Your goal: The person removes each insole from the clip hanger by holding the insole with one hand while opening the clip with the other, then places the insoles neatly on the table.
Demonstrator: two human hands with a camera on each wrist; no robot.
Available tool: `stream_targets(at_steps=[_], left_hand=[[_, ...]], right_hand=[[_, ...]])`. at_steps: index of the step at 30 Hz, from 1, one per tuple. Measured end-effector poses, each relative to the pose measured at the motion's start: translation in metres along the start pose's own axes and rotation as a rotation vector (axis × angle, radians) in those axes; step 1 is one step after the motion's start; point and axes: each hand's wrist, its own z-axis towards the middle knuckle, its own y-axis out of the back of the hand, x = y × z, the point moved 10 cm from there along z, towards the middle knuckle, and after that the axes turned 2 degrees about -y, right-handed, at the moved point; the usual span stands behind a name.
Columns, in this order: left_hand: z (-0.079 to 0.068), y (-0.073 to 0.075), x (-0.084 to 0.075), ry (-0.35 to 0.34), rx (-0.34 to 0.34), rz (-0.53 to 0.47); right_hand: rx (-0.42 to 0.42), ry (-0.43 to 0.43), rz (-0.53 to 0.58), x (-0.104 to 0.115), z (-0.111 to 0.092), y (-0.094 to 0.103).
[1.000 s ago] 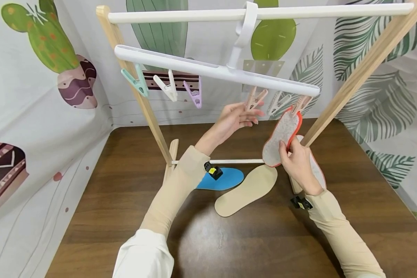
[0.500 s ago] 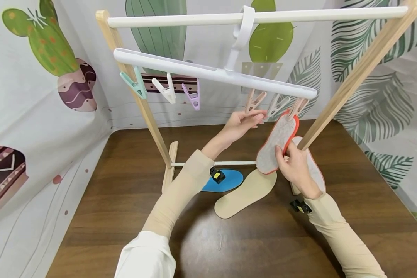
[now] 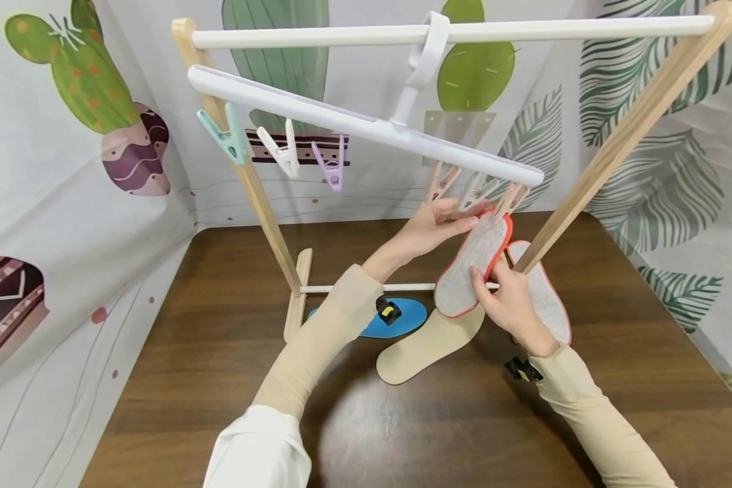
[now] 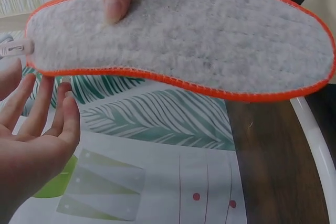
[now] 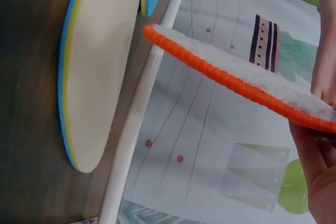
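A grey felt insole with an orange edge [image 3: 471, 268] hangs from a pale pink clothespin [image 3: 511, 200] at the low right end of a white hanger [image 3: 366, 125]. My right hand [image 3: 515, 301] pinches the insole's side between thumb and fingers; its thumb lies on the felt in the left wrist view. My left hand [image 3: 430, 227] is beside the insole's clipped end, its fingers spread [image 4: 39, 114] near the clothespin and below the orange edge. Whether it touches the insole is hard to tell. Another pink clothespin [image 3: 442, 181] and a whitish clothespin [image 3: 477, 191] hang just above the left hand.
The hanger hooks on the white top rod [image 3: 555, 28] of a wooden rack. Green [image 3: 227, 135], white [image 3: 282, 150] and purple [image 3: 331, 165] clothespins hang at its left. Beneath lie a blue insole [image 3: 402, 317], a beige insole [image 3: 423, 349] and another felt insole [image 3: 539, 291].
The hanger has tilted further, its right end lower. My right hand has drawn the felt insole left and down. My left hand has moved right, up to the insole's clipped end.
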Motion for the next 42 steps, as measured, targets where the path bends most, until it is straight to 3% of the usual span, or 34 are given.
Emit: stream_targets(at_steps=[5,7,12,21,27,36,42], left_hand=[[0.006,-0.003,-0.001,-0.025,-0.014,0.037],[0.01,-0.003,0.006,-0.01,-0.035,0.051],[0.018,-0.008,0.018,-0.014,-0.036,-0.025],[0.02,-0.01,0.017,-0.005,-0.076,-0.066],[0.019,-0.019,0.004,-0.055,-0.02,-0.229],[0.016,-0.022,-0.015,-0.063,-0.028,-0.284],[0.018,-0.024,-0.016,-0.067,-0.013,-0.339]], right_hand=[[0.03,0.019,-0.041,0.005,-0.002,-0.004],[0.04,0.017,-0.06,0.006,-0.001,-0.004],[0.045,0.014,-0.066,0.009,-0.002,-0.005],[0.056,0.004,-0.065,0.011,-0.006,-0.007],[0.067,0.043,-0.046,0.014,-0.009,-0.011],[0.059,0.072,-0.039,0.017,-0.009,-0.013],[0.068,0.056,-0.045,0.016,-0.01,-0.014]])
